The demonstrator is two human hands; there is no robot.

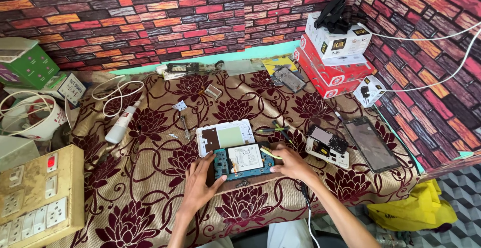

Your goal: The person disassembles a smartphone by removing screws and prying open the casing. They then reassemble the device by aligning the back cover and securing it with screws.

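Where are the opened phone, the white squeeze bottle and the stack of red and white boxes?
opened phone (244,160): head view, on its white battery in the middle.
white squeeze bottle (120,125): head view, on its body.
stack of red and white boxes (334,60): head view, on the front faces.
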